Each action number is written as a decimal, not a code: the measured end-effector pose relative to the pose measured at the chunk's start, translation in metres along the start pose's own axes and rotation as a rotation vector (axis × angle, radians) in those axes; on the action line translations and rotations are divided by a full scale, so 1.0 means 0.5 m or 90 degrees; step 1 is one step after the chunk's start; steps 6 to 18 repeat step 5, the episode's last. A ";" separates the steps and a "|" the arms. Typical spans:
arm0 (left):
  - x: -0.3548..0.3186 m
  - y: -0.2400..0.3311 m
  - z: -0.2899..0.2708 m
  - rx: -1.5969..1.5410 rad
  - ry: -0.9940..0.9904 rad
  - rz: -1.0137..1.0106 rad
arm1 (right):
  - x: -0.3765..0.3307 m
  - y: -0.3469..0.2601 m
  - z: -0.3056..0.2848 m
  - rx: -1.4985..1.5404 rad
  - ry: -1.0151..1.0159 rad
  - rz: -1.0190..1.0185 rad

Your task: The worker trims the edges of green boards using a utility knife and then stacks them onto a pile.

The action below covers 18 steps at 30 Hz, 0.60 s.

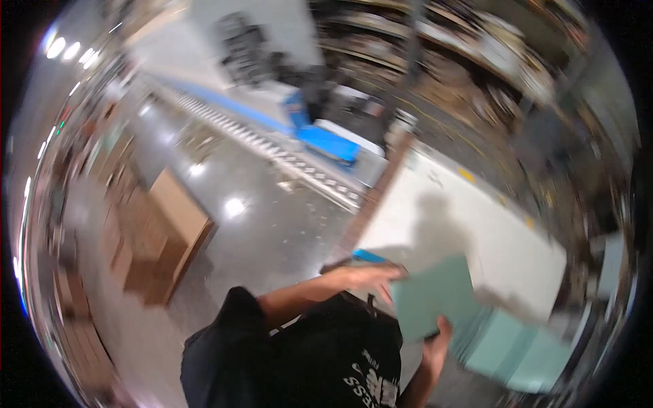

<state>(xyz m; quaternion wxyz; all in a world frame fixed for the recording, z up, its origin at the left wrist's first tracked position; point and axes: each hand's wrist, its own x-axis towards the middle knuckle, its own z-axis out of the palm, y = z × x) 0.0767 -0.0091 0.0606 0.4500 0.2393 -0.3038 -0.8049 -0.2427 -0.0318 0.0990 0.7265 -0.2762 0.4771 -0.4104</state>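
In front of my body, a flat pale-green cardboard piece [435, 296] is held tilted above the near edge of a white-topped table [469, 224]. My right hand [437, 338] grips its lower edge, thumb on the face towards me. At the upper left corner is my left hand [367, 277], thumb and fingers closed about the edge; motion blurs them. More pale-green cardboard pieces [520, 350] lie in a stack to the right, beside the piece I hold. A small blue thing [369, 256] rests on the table by my left hand.
A roller conveyor [252, 139] runs away to the upper left, with a bright blue box [329, 143] near its close end. Brown cardboard boxes [156, 238] stand on the shiny floor at left. Cluttered shelves [442, 75] fill the far right.
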 end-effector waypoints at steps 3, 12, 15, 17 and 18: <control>0.020 0.057 0.055 0.126 -0.005 -0.105 | -0.054 -0.117 0.113 -0.090 -0.015 0.007; 0.022 0.090 0.100 0.347 0.020 -0.220 | -0.022 -0.124 0.049 -0.142 -0.072 0.033; 0.022 0.090 0.100 0.347 0.020 -0.220 | -0.022 -0.124 0.049 -0.142 -0.072 0.033; 0.022 0.090 0.100 0.347 0.020 -0.220 | -0.022 -0.124 0.049 -0.142 -0.072 0.033; 0.022 0.090 0.100 0.347 0.020 -0.220 | -0.022 -0.124 0.049 -0.142 -0.072 0.033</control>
